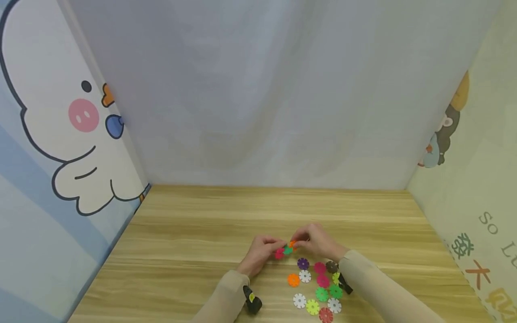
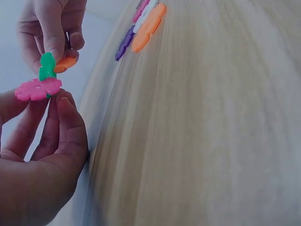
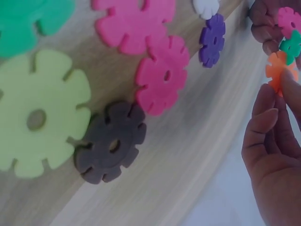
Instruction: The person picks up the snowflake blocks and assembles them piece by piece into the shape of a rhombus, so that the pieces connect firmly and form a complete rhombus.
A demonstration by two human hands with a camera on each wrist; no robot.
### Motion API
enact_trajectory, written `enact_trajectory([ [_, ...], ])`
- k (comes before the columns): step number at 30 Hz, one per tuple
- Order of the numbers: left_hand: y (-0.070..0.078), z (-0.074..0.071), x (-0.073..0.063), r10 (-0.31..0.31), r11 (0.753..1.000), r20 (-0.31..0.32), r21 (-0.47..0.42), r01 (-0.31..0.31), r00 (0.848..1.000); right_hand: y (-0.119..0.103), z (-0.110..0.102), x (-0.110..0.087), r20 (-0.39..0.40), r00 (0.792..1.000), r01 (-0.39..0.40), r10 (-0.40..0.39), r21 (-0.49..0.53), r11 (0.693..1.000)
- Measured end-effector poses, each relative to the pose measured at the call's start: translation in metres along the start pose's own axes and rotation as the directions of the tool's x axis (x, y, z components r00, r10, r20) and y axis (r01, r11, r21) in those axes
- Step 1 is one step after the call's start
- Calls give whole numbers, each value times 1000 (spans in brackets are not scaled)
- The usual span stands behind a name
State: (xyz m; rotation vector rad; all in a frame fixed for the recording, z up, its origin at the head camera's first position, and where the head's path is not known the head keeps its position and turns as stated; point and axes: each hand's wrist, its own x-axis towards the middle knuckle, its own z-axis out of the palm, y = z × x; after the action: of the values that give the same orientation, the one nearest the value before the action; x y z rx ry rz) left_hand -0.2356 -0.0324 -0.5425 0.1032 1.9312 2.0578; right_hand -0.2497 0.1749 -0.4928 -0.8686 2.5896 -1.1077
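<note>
Three notched plastic discs are linked in a row between the hands, above the wooden table. At one end is a pink disc [image 2: 37,89], which my left hand [image 1: 256,255] pinches by its edge. The green disc [image 2: 47,67] sits in the middle, slotted into the pink one at an angle. My right hand [image 1: 319,241] pinches the orange disc [image 3: 278,71] at the other end between thumb and fingers. The orange and green discs meet, but how deep their slots engage I cannot tell.
Several loose notched discs lie on the table [image 1: 181,251] near the right forearm, among them a purple disc [image 1: 303,264], a loose orange disc [image 1: 293,280], a dark brown disc [image 3: 113,143] and a yellow-green disc [image 1: 313,307]. A pale curtain [image 1: 274,112] hangs behind the table.
</note>
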Motion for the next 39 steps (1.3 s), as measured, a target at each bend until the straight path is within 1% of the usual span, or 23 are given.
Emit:
enact_trajectory([
  [4,1,0,0,11,1000,30,14,-11,999,-1,0,0,5,1000,-10,10,-17,1000],
  [6,1,1,0,12,1000,47,9,-12,999,-2,0,1,7,1000,-17,17,-15,1000],
  [9,2,2,0,28,999,62,25,-30,998,-3,-1,2,10,1000,-17,17,-7,1000],
  [13,2,3,0,44,996,52,78,-48,998,-2,0,5,18,1000,-9,9,-1,1000],
  [16,2,3,0,45,993,44,109,-50,998,0,1,7,14,1000,-4,4,-1,1000],
  [22,3,2,-1,35,993,49,114,-40,998,-1,4,8,16,1000,-18,18,6,1000],
  [28,3,4,-1,6,993,8,117,-7,1000,0,6,9,12,1000,-13,13,11,1000],
  [33,1,4,0,-10,993,-44,119,15,999,1,5,7,23,999,-24,23,35,999],
  [36,0,4,0,-17,993,-56,116,23,998,3,4,4,36,999,-32,30,70,997],
  [39,1,3,0,-22,993,-56,113,28,998,5,3,0,45,998,-47,43,81,996],
])
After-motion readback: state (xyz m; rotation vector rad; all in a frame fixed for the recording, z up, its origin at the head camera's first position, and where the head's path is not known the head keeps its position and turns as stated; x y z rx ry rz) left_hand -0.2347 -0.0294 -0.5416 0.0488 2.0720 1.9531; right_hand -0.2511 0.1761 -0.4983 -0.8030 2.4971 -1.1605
